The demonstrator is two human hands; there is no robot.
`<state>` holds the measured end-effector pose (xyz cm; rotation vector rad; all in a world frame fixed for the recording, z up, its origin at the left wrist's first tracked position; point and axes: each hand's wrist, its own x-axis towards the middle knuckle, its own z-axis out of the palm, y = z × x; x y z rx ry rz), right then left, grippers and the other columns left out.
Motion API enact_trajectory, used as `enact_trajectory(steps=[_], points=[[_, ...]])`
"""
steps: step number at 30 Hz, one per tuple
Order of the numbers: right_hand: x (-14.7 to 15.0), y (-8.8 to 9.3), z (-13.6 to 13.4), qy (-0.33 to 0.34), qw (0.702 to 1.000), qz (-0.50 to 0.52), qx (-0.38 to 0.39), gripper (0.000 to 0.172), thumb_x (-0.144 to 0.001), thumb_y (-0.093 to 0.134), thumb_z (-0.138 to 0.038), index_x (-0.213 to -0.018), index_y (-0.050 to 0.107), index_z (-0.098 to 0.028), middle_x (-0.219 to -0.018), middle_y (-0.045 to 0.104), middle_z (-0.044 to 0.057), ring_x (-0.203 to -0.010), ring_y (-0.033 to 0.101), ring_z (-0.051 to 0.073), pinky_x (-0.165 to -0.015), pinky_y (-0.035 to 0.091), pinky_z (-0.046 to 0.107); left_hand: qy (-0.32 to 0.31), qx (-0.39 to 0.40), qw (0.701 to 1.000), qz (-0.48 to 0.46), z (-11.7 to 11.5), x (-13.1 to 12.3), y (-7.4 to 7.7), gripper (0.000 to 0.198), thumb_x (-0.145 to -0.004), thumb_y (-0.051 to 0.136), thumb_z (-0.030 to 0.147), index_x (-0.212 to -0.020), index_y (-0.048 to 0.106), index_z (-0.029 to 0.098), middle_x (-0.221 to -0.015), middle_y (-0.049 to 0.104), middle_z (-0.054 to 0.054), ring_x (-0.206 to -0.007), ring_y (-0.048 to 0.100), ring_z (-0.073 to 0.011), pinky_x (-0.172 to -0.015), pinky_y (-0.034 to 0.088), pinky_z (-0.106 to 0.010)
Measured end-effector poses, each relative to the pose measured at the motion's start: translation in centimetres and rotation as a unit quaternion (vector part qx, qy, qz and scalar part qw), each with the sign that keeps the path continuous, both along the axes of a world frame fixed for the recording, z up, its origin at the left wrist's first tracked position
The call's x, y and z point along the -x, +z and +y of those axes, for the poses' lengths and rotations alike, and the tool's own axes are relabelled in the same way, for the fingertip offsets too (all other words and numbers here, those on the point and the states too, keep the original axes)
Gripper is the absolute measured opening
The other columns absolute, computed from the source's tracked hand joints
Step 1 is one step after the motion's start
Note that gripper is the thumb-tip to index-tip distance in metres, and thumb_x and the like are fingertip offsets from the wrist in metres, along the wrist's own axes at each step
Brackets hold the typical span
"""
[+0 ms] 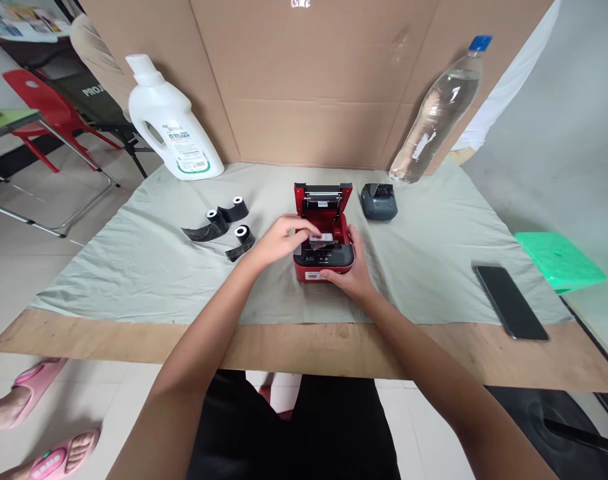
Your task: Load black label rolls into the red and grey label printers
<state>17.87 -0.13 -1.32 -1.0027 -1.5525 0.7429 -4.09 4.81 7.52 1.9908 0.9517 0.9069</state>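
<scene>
A red and black label printer (324,257) stands on the cloth with its lid (323,193) raised. My right hand (357,270) grips its right side, thumb across the front and fingers along the side wall. From the left, my left hand (287,237) reaches over the open compartment with bent fingers. Its fingertips are at a white piece and a dark, shiny strip (324,244) by the compartment's front edge; what they pinch, if anything, is hidden. Left of the printer lie three black paper rolls with white cores (234,211) (211,227) (243,241), their ends partly unwound.
A small dark grey device (379,203) sits right of the printer. A white detergent bottle (177,127) and a clear bottle with blue cap (441,110) stand before the cardboard (314,133). A phone (510,302) lies near the right front edge, beside a green stool (559,260).
</scene>
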Motion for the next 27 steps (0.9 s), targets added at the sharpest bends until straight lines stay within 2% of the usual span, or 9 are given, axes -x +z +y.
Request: enact_trajectory(steps=[2,5,9,12,14,17,21,23,27], points=[[0.0,0.1,0.0,0.001,1.000,-0.003,-0.014,0.120,-0.064,0.090,-0.070,-0.160,0.033,-0.027,-0.160,0.043,0.016,-0.150,0.044,0.038,-0.126,0.037,0.060,0.019,-0.018,0.998,0.063,0.9,-0.3,0.7,0.019,-0.084,0.062,0.025,-0.080,0.080,0.027,-0.092,0.079,-0.005,-0.100,0.068,-0.0288,-0.103,0.045,-0.046],[-0.1,0.2,0.1,-0.004,1.000,-0.014,-0.025,0.119,-0.064,0.089,-0.071,-0.159,0.035,-0.027,-0.158,0.045,0.015,-0.149,0.045,0.038,-0.125,0.038,0.060,0.002,-0.053,0.983,0.175,2.2,-1.0,1.2,0.022,-0.079,0.061,0.017,-0.060,0.068,0.023,-0.079,0.074,-0.007,-0.102,0.067,-0.0327,-0.111,0.034,-0.054],[-0.1,0.5,0.1,-0.004,0.999,-0.026,-0.025,0.120,-0.063,0.087,-0.075,-0.160,0.035,-0.026,-0.159,0.045,0.015,-0.150,0.044,0.038,-0.126,0.037,0.059,0.003,-0.015,0.979,0.204,3.2,-2.6,1.2,0.025,-0.067,0.066,0.012,-0.047,0.054,0.022,-0.065,0.064,-0.008,-0.103,0.065,-0.0391,-0.117,0.023,-0.059],[-0.2,0.5,0.1,0.002,0.999,-0.018,-0.030,0.118,-0.065,0.086,-0.075,-0.159,0.036,-0.025,-0.159,0.044,0.016,-0.152,0.041,0.038,-0.128,0.034,0.058,0.034,-0.027,0.971,0.237,3.3,-3.7,1.1,0.031,-0.061,0.069,0.007,-0.044,0.047,0.022,-0.061,0.060,-0.010,-0.105,0.064,-0.0426,-0.115,0.028,-0.058],[-0.3,0.4,0.1,0.005,0.999,-0.020,-0.033,0.117,-0.065,0.087,-0.074,-0.159,0.037,-0.025,-0.160,0.044,0.016,-0.152,0.040,0.038,-0.129,0.032,0.060,0.044,-0.061,0.953,0.293,3.3,-3.9,1.3,0.033,-0.060,0.067,0.005,-0.044,0.044,0.022,-0.061,0.060,-0.010,-0.098,0.066,-0.0397,-0.108,0.036,-0.055],[-0.4,0.1,0.3,0.002,0.999,-0.029,-0.033,0.120,-0.064,0.088,-0.074,-0.160,0.036,-0.025,-0.160,0.043,0.017,-0.153,0.038,0.039,-0.128,0.030,0.062,0.023,-0.079,0.940,0.331,2.7,-3.3,2.6,0.022,-0.065,0.063,0.008,-0.051,0.053,0.021,-0.064,0.064,-0.007,-0.086,0.068,-0.0317,-0.098,0.043,-0.049],[-0.5,0.0,0.4,-0.004,0.998,-0.047,-0.028,0.118,-0.064,0.086,-0.075,-0.159,0.036,-0.025,-0.159,0.043,0.016,-0.152,0.040,0.039,-0.128,0.033,0.061,-0.006,-0.033,0.964,0.264,0.8,-1.4,5.9,0.009,-0.076,0.064,0.023,-0.069,0.070,0.021,-0.072,0.069,-0.002,-0.085,0.068,-0.0265,-0.083,0.049,-0.038],[-0.6,0.1,0.4,-0.003,0.998,-0.050,-0.032,0.117,-0.065,0.086,-0.073,-0.159,0.036,-0.026,-0.158,0.043,0.016,-0.151,0.041,0.039,-0.127,0.034,0.061,0.016,-0.019,0.975,0.219,-0.5,0.0,7.7,0.012,-0.078,0.067,0.027,-0.085,0.075,0.021,-0.084,0.074,-0.002,-0.093,0.069,-0.0264,-0.083,0.051,-0.035],[-0.6,0.3,0.2,0.004,0.998,-0.044,-0.036,0.112,-0.067,0.088,-0.065,-0.159,0.037,-0.027,-0.157,0.043,0.015,-0.151,0.041,0.039,-0.127,0.034,0.062,0.135,-0.030,0.979,0.148,-2.4,4.4,10.1,0.032,-0.082,0.071,0.032,-0.111,0.072,0.020,-0.112,0.073,-0.003,-0.108,0.068,-0.0246,-0.094,0.053,-0.036]])
